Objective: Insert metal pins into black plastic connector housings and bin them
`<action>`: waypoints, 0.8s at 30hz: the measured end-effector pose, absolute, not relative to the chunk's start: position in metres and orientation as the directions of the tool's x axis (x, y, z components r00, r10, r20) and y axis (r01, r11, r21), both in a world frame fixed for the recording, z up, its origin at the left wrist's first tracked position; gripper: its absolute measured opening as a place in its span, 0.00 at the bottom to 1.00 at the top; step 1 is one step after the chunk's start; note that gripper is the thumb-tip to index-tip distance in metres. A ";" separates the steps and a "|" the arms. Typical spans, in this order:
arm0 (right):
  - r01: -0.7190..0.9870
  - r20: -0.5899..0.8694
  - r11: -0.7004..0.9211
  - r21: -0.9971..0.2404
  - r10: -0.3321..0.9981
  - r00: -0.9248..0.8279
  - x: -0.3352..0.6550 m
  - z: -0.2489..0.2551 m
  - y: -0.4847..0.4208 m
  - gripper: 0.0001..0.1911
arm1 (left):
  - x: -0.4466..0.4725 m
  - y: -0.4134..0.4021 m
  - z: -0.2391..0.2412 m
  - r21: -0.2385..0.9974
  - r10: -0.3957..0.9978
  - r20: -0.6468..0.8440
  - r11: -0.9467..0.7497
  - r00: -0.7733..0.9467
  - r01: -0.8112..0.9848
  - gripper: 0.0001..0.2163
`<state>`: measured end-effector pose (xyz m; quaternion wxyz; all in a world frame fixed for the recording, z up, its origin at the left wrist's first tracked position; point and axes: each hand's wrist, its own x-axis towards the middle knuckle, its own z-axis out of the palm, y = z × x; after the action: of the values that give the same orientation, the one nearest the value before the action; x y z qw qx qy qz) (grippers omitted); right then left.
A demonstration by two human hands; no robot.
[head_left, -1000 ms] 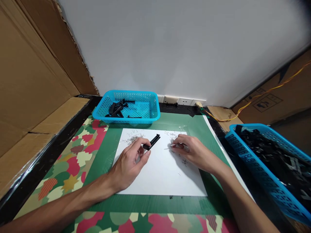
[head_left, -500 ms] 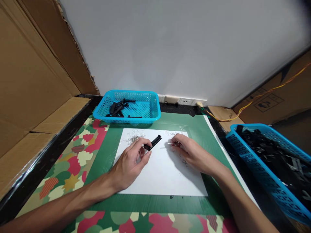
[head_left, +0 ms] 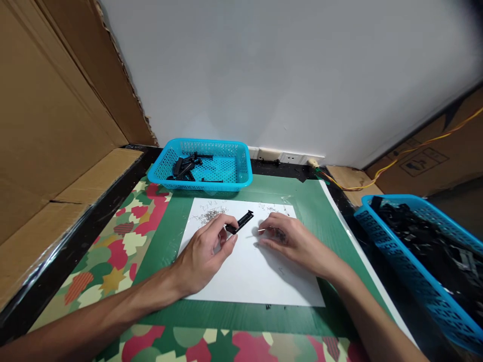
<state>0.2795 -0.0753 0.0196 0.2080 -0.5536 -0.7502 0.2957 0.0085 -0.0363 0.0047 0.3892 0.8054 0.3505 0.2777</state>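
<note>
My left hand (head_left: 206, 251) rests on a white sheet of paper (head_left: 249, 271) and pinches the near end of a slim black plastic part (head_left: 240, 221), which points up and to the right. My right hand (head_left: 289, 239) lies just right of it, fingers closed on a thin metal pin (head_left: 261, 230) whose tip points left toward the black part. A small gap separates pin and part. A heap of tiny metal pieces (head_left: 207, 216) lies on the paper behind my left hand, and a thinner scatter (head_left: 268, 207) lies behind my right.
A small blue basket (head_left: 238, 176) with a few black parts stands at the back of the green mat (head_left: 302, 201). A larger blue basket (head_left: 407, 271) full of black parts sits at the right. Cardboard walls stand at the left. Orange wires (head_left: 377, 173) run along the back right.
My right hand has slid left along the paper with the pin, closing toward the black part. My left hand has held its place.
</note>
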 end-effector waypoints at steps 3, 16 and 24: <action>0.699 -0.018 0.225 -0.679 0.946 -0.323 0.271 0.014 -0.075 0.03 | 0.008 -0.036 0.005 0.825 0.779 0.169 -0.448 0.604 0.346 0.06; 0.463 -0.030 0.102 -0.880 0.963 -0.268 0.268 0.028 -0.081 0.08 | 0.007 -0.036 0.004 0.842 0.746 0.170 -0.449 0.644 0.298 0.09; 0.135 0.082 0.102 -0.986 0.986 -0.148 0.261 0.024 -0.078 0.10 | 0.006 -0.037 0.014 0.861 0.731 0.156 -0.430 0.665 0.271 0.11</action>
<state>0.2608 -0.0776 0.0240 0.4489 -0.4736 -0.5913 0.4739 0.0061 -0.0368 0.0137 0.4330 0.8031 0.3119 0.2652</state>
